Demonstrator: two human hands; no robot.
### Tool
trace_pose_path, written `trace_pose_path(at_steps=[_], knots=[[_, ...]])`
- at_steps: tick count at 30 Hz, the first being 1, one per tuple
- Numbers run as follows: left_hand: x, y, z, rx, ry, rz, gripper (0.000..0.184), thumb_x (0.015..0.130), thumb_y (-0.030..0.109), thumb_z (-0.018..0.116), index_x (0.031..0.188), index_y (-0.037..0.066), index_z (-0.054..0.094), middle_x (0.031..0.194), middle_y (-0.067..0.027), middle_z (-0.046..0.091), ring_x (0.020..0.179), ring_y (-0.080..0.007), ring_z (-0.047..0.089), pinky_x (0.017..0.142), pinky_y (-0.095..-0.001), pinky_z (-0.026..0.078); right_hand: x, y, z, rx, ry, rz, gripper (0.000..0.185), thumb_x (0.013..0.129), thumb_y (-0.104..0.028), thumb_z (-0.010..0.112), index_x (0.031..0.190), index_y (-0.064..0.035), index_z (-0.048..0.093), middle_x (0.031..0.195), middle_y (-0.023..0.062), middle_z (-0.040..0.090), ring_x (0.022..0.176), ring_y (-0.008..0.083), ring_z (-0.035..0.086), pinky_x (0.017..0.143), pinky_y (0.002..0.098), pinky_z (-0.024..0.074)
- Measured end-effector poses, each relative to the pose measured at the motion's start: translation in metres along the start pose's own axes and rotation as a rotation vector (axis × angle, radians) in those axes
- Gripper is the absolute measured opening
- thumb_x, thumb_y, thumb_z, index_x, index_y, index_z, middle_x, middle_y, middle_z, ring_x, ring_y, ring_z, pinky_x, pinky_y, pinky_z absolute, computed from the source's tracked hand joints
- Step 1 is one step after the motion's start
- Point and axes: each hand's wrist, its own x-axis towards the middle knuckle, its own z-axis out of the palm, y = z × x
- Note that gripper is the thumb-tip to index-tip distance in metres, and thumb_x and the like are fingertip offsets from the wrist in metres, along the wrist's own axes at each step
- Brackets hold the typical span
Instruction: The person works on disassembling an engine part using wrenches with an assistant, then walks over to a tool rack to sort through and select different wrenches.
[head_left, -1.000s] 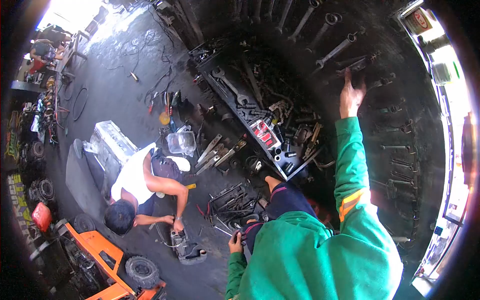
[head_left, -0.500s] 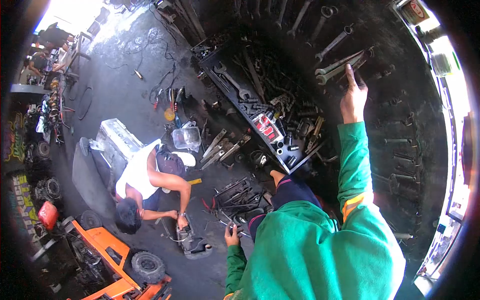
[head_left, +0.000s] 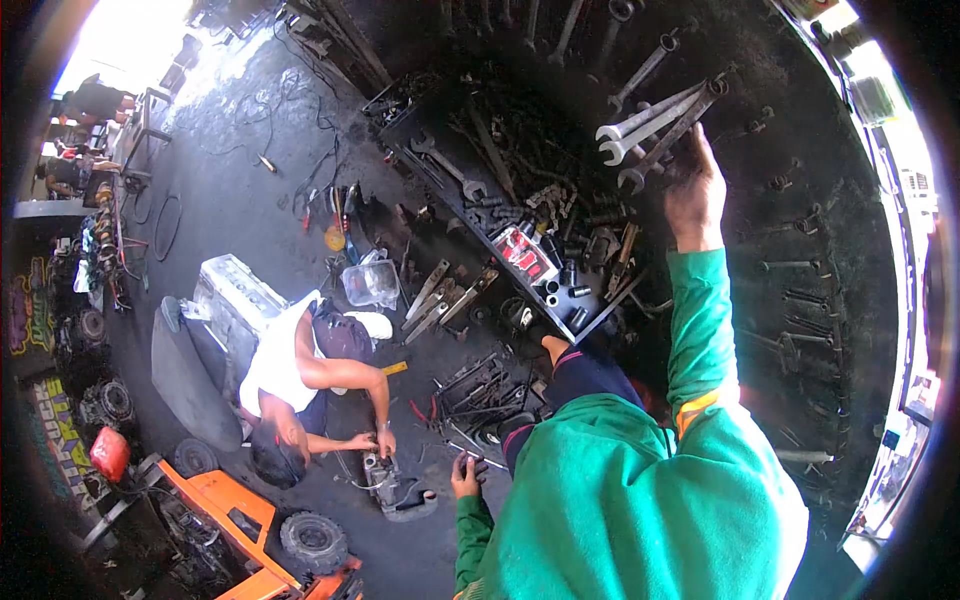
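Observation:
My right hand [head_left: 695,205] reaches up to several open-ended wrenches [head_left: 650,125] fanned out on the dark wall. Its index finger stretches up beside the darkest wrench, and the other fingers are partly in shadow behind the tools. Low in the middle, my left hand [head_left: 466,476] is curled around a thin metal rod [head_left: 488,458], close to my knee. Just beyond it, a pile of dark tools [head_left: 480,395] lies on the floor.
A metal tray [head_left: 470,228] holds a big wrench, sockets and a red-labelled box. At left, a crouching person [head_left: 285,375] in white has both hands on a metal part [head_left: 390,485]. An orange frame with wheels [head_left: 225,500] stands lower left. More wrenches [head_left: 790,265] hang at right.
The wrenches by my right hand have swung out from the wall and spread apart, with their open ends now showing clearly. My left hand stays low near my knee. The view has shifted slightly.

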Motion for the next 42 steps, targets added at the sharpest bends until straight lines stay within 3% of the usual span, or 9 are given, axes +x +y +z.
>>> trace_pose_path(at_steps=[4, 20, 21, 22, 23, 24, 26, 30, 42], knots=[[0.004, 0.000, 0.004, 0.019, 0.007, -0.008, 0.041, 0.099, 0.029, 0.062, 0.136, 0.013, 0.052, 0.105, -0.0086, 0.072, 0.081, -0.0172, 0.071, 0.057, -0.0281, 0.049, 0.002, 0.009, -0.004, -0.411, 0.134, -0.177, 0.042, 0.090, -0.029, 0.074, 0.120, -0.0015, 0.063, 0.108, 0.0042, 0.069, 0.092, 0.0145, 0.063, 0.072, 0.0279, 0.0523], [0.021, -0.001, 0.002, 0.023, 0.006, 0.055, 0.040, 0.098, 0.029, 0.064, 0.128, 0.004, 0.057, 0.104, -0.0090, 0.072, 0.084, -0.0160, 0.069, 0.065, -0.0285, 0.051, 0.007, 0.005, -0.017, -0.632, 0.141, -0.182, 0.043, 0.088, -0.029, 0.077, 0.122, -0.0062, 0.065, 0.110, 0.0062, 0.070, 0.098, 0.0159, 0.065, 0.076, 0.0288, 0.0509], [0.029, -0.022, -0.007, 0.028, 0.028, 0.112, 0.040, 0.097, 0.029, 0.065, 0.124, 0.000, 0.059, 0.104, -0.0098, 0.072, 0.085, -0.0162, 0.068, 0.068, -0.0295, 0.052, -0.003, -0.002, 0.004, -0.659, 0.215, -0.156, 0.039, 0.090, -0.016, 0.072, 0.128, -0.0080, 0.064, 0.112, 0.0097, 0.069, 0.101, 0.0196, 0.065, 0.077, 0.0347, 0.0542], [0.030, -0.021, -0.003, 0.169, 0.045, 0.366, 0.039, 0.096, 0.027, 0.066, 0.117, -0.006, 0.062, 0.105, -0.0119, 0.070, 0.091, -0.0178, 0.066, 0.077, -0.0312, 0.053, 0.006, -0.005, -0.019, -1.355, -0.022, -0.351, 0.039, 0.090, -0.003, 0.063, 0.129, -0.0111, 0.065, 0.110, 0.0124, 0.069, 0.099, 0.0210, 0.066, 0.078, 0.0358, 0.0558], [0.012, 0.003, 0.007, 0.118, 0.052, 0.198, 0.042, 0.096, 0.026, 0.066, 0.122, -0.007, 0.061, 0.111, -0.0148, 0.069, 0.099, -0.0195, 0.066, 0.085, -0.0325, 0.052, 0.013, -0.009, -0.043, -1.971, -0.117, -0.755, 0.047, 0.091, 0.009, 0.054, 0.130, -0.0142, 0.065, 0.108, 0.0151, 0.069, 0.098, 0.0224, 0.067, 0.078, 0.0370, 0.0575], [0.024, -0.027, 0.003, 0.234, 0.183, 0.189, 0.046, 0.096, 0.025, 0.066, 0.128, -0.006, 0.058, 0.116, -0.0166, 0.068, 0.106, -0.0199, 0.064, 0.090, -0.0324, 0.051, 0.020, -0.006, -0.058, -2.060, -0.158, -0.874, 0.048, 0.091, 0.009, 0.054, 0.130, -0.0144, 0.065, 0.108, 0.0150, 0.069, 0.098, 0.0225, 0.067, 0.077, 0.0370, 0.0575], [0.017, -0.031, 0.024, -0.193, 0.097, 0.204, 0.047, 0.096, 0.026, 0.067, 0.135, 0.003, 0.056, 0.120, -0.0128, 0.067, 0.104, -0.0176, 0.065, 0.089, -0.0309, 0.052, 0.036, -0.006, -0.085, -1.944, -0.187, -0.729, 0.048, 0.091, 0.009, 0.053, 0.132, -0.0149, 0.063, 0.107, 0.0147, 0.069, 0.096, 0.0226, 0.068, 0.077, 0.0372, 0.0576], [-0.007, -0.026, 0.050, -0.124, 0.266, 0.183, 0.047, 0.093, 0.033, 0.069, 0.132, 0.010, 0.059, 0.100, -0.0114, 0.071, 0.083, -0.0185, 0.069, 0.074, -0.0334, 0.056, 0.053, 0.017, -0.098, -1.796, -0.053, -0.311, 0.050, 0.091, 0.008, 0.053, 0.134, -0.0158, 0.061, 0.107, 0.0140, 0.070, 0.093, 0.0228, 0.068, 0.076, 0.0375, 0.0576], [-0.015, -0.110, 0.052, -0.202, 0.386, 0.029, 0.041, 0.088, 0.032, 0.075, 0.124, 0.013, 0.066, 0.097, -0.0120, 0.072, 0.076, -0.0177, 0.069, 0.071, -0.0333, 0.057, 0.078, 0.009, -0.085, -2.004, -0.039, -0.258, 0.056, 0.091, 0.005, 0.051, 0.142, -0.0186, 0.052, 0.104, 0.0120, 0.072, 0.085, 0.0234, 0.069, 0.072, 0.0383, 0.0578]])
